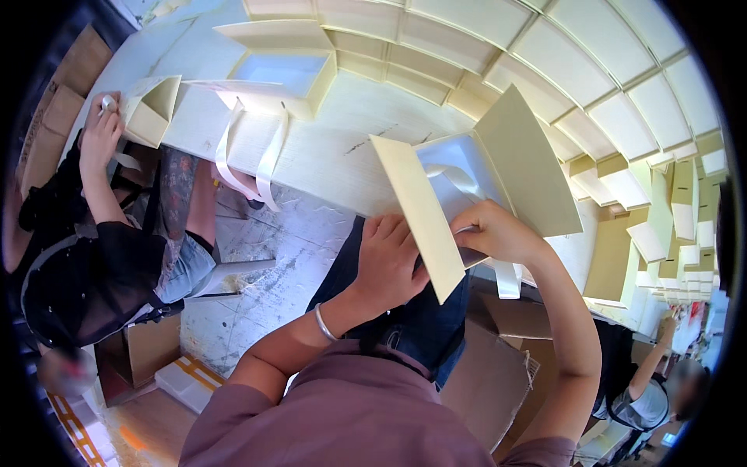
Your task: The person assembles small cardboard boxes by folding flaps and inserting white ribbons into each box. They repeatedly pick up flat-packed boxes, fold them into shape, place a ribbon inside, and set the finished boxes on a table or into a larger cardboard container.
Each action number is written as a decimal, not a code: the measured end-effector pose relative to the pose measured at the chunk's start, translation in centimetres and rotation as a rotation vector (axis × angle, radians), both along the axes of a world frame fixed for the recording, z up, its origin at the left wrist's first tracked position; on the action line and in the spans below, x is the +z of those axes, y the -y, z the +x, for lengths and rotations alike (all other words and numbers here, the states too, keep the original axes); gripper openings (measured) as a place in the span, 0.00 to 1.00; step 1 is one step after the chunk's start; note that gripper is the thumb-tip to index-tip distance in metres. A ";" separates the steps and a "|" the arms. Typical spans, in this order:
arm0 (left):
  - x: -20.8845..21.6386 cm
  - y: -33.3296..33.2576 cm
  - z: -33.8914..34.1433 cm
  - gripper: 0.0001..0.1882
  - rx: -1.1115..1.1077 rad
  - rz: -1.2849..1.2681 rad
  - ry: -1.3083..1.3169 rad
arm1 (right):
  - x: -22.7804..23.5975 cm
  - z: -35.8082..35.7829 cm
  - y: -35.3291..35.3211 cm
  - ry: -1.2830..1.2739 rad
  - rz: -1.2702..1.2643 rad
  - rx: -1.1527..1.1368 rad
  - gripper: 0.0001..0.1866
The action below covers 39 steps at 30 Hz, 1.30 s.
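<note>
A cream cardboard box (531, 167) stands open in front of me at the table edge, its two flaps spread and its inside pale blue-white. My left hand (389, 263) is closed on the outer side of the left flap (420, 218), some fingertips hidden behind it. My right hand (498, 233) reaches to the inner side of that flap, thumb and finger pinched together. A thin pale sliver shows at those fingertips; I cannot make out what it is. One white satin ribbon (455, 179) curls inside the box, and another ribbon end (507, 280) hangs below my right wrist.
Another open box (315, 86) with two hanging ribbons stands farther left on the white table (342, 148). Stacked cream boxes (529, 47) line the back and right. A co-worker's hand (101, 128) works at a box on the left. Brown cartons (490, 373) sit below the table.
</note>
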State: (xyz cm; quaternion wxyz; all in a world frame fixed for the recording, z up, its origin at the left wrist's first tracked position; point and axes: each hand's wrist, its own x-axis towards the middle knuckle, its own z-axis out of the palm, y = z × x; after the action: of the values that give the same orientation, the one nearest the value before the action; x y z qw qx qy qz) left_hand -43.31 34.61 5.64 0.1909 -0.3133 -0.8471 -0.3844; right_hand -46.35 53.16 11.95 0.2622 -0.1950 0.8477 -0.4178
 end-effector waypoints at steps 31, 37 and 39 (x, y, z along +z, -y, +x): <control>-12.9 2.0 1.4 0.04 -0.311 0.510 0.712 | -1.9 9.8 0.5 -0.835 0.348 -0.431 0.23; -15.2 16.1 5.5 0.03 0.153 0.437 0.716 | -4.9 7.4 0.1 -0.987 0.293 -0.569 0.10; -11.5 20.4 6.4 0.05 0.086 0.144 0.472 | -5.4 6.0 0.7 -1.018 0.218 -0.534 0.09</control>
State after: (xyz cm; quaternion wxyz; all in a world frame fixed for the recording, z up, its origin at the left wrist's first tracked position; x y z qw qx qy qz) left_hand -36.96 14.22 -5.83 0.0256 -0.1640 -0.8512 -0.4979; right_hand -40.34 52.46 6.50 -0.2740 -0.1226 0.9249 -0.2334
